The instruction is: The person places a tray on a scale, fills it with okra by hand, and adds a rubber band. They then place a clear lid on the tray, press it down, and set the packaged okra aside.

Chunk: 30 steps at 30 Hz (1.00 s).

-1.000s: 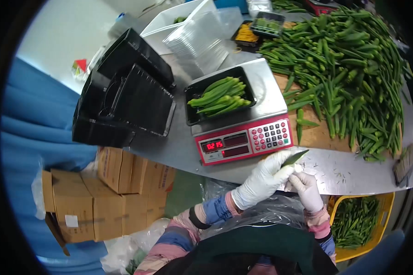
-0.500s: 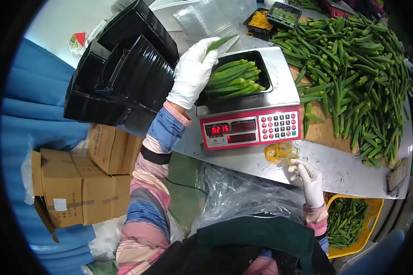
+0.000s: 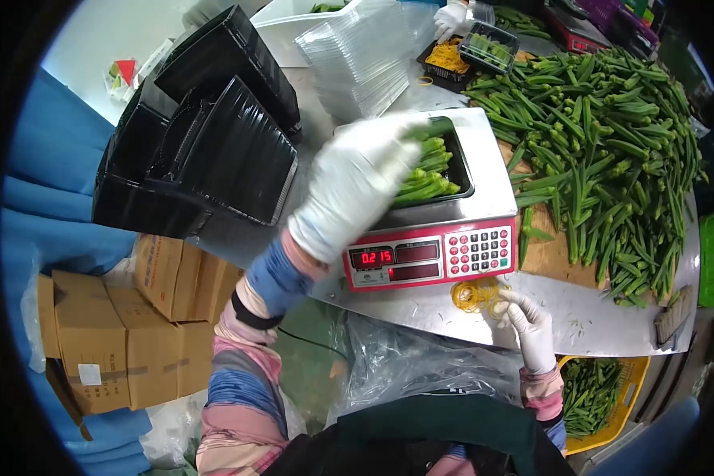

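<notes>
My left hand (image 3: 361, 182), in a white glove and smeared by motion, is over the left part of a black tray (image 3: 462, 178) of okra (image 3: 430, 184). A blurred green okra pod (image 3: 428, 128) shows at its fingertips; the hand hides much of the tray. The tray rests on the steel plate of a red scale (image 3: 432, 258) reading 0.215. My right hand (image 3: 530, 329), also gloved, is at the table's front edge with its fingers curled together. Its fingertips touch the edge of a small pile of yellow rubber bands (image 3: 474, 295).
A large okra heap (image 3: 603, 151) covers the right side. Stacked black trays (image 3: 230, 151) and clear lids (image 3: 353, 59) stand at the left and back. A yellow crate (image 3: 635, 404) holds okra below. Another person's gloved hand (image 3: 451, 17) is at the back.
My left hand has swung right and nearer to me, over the tray, with the okra pod. My right hand has barely moved. A co-worker's hand has appeared at the back.
</notes>
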Available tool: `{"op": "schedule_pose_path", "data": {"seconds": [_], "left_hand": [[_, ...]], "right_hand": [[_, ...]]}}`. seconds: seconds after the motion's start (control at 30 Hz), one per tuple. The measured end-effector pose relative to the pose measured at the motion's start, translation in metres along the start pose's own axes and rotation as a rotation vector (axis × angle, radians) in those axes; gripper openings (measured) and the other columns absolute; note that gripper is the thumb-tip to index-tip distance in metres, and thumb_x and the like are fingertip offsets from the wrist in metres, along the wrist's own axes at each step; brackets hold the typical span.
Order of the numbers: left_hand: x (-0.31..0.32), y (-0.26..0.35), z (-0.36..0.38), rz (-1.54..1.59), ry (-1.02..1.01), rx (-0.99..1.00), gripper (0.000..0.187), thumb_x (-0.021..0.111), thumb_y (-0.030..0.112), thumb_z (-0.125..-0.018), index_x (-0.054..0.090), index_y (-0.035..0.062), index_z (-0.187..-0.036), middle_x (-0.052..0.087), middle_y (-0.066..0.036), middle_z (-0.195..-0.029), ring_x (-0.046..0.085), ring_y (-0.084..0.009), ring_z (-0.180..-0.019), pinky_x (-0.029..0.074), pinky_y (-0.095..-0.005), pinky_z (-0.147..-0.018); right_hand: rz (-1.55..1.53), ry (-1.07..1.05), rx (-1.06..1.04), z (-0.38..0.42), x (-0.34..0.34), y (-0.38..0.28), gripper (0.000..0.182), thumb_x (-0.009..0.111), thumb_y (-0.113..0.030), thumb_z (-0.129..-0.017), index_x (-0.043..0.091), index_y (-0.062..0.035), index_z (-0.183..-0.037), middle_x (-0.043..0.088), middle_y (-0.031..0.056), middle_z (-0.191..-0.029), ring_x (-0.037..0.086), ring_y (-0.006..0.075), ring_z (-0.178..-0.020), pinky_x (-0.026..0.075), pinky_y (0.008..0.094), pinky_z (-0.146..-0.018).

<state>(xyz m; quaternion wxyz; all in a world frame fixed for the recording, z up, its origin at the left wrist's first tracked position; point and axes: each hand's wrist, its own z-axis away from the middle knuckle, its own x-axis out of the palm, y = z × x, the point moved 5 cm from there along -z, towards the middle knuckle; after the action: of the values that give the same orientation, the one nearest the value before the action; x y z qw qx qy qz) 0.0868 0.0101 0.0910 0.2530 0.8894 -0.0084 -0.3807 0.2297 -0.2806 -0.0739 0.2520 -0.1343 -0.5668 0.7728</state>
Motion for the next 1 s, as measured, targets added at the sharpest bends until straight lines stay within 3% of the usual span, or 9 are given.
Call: {"op": "schedule_pose_path", "data": {"seconds": [0.03,0.07,0.17,0.33,0.43,0.57,0.73,0.83,1.0], "left_hand": [[0.016,0.017,0.009,0.182,-0.038,0.013,0.028,0.065,0.013,-0.092,0.07,0.0033,-0.117,0.072,-0.013,-0.109,0.07,-0.0252,-0.093,0.056,-0.035,-0.082],[0.032,0.047,0.016,-0.237,-0.225,0.282,0.031,0.069,0.017,-0.088,0.071,0.0073,-0.117,0.071,-0.01,-0.101,0.067,-0.0245,-0.084,0.054,-0.036,-0.076],[0.072,0.077,0.052,-0.228,-0.296,0.415,0.041,0.067,0.028,-0.089,0.065,0.0114,-0.126,0.062,-0.003,-0.083,0.06,-0.0225,-0.072,0.047,-0.0358,-0.064],[0.054,0.067,0.028,-0.017,-0.356,0.311,0.05,0.068,0.035,-0.09,0.061,0.007,-0.132,0.063,-0.008,-0.087,0.062,-0.0262,-0.075,0.052,-0.0374,-0.072],[0.013,0.031,-0.024,-0.269,-0.312,0.592,0.032,0.07,0.025,-0.09,0.068,0.0065,-0.116,0.069,-0.012,-0.098,0.066,-0.026,-0.085,0.054,-0.0379,-0.079],[-0.033,-0.102,-0.115,-0.247,0.136,0.006,0.031,0.061,0.021,-0.097,0.068,0.0061,-0.124,0.07,-0.015,-0.119,0.067,-0.0294,-0.109,0.052,-0.0356,-0.095],[-0.029,-0.228,-0.172,-0.249,-0.009,-0.451,0.034,0.066,0.036,-0.095,0.073,0.0104,-0.116,0.074,-0.015,-0.099,0.071,-0.0266,-0.094,0.052,-0.0333,-0.086],[-0.019,-0.232,-0.185,-0.385,-0.071,-0.542,0.04,0.069,0.045,-0.091,0.076,0.0112,-0.112,0.075,-0.011,-0.089,0.069,-0.0209,-0.085,0.051,-0.0322,-0.082],[-0.004,-0.286,-0.209,-0.126,-0.063,-0.439,0.034,0.075,0.031,-0.09,0.076,0.0052,-0.112,0.075,-0.002,-0.094,0.065,-0.013,-0.086,0.051,-0.0293,-0.079]], "right_hand": [[-0.013,0.004,-0.076,-0.003,0.008,-0.013,0.032,0.061,-0.015,-0.102,0.063,0.0058,-0.126,0.069,0.0059,-0.091,0.06,0.0095,-0.074,0.05,0.023,-0.072],[-0.025,0.005,-0.156,-0.007,0.018,-0.026,0.034,0.062,-0.014,-0.101,0.061,0.0051,-0.129,0.068,0.005,-0.089,0.06,0.0093,-0.075,0.05,0.0234,-0.072],[-0.08,0.039,-0.242,-0.011,0.022,-0.054,0.034,0.062,-0.01,-0.1,0.061,0.0042,-0.131,0.067,0.003,-0.085,0.059,0.0086,-0.075,0.05,0.0234,-0.072],[-0.018,0.253,-0.242,-0.039,-0.024,-0.052,0.02,0.06,-0.008,-0.099,0.071,0.0008,-0.114,0.062,-0.0007,-0.079,0.054,0.0059,-0.069,0.043,0.0205,-0.064],[0.008,0.496,-0.257,-0.053,-0.09,-0.037,0.018,0.061,-0.014,-0.101,0.071,-0.0023,-0.11,0.062,-0.0016,-0.081,0.052,0.0061,-0.068,0.042,0.021,-0.061],[0.249,0.678,-0.281,-0.064,-0.172,0.009,0.019,0.063,-0.013,-0.099,0.07,-0.0015,-0.113,0.065,0.0036,-0.094,0.06,0.0128,-0.082,0.049,0.0266,-0.073],[1.028,0.93,-0.471,-0.056,-0.188,0.026,0.031,0.068,-0.006,-0.09,0.066,-0.0013,-0.12,0.06,0.0127,-0.129,0.055,0.0298,-0.119,0.043,0.0405,-0.104],[0.959,0.885,-0.418,-0.055,-0.183,0.026,0.035,0.068,-0.004,-0.088,0.065,-0.0012,-0.123,0.056,0.014,-0.135,0.049,0.0321,-0.127,0.038,0.0417,-0.11],[0.913,0.843,-0.412,-0.051,-0.174,0.018,0.029,0.064,-0.005,-0.092,0.065,-0.0009,-0.121,0.056,0.0139,-0.136,0.049,0.0318,-0.127,0.039,0.0407,-0.109]]}}
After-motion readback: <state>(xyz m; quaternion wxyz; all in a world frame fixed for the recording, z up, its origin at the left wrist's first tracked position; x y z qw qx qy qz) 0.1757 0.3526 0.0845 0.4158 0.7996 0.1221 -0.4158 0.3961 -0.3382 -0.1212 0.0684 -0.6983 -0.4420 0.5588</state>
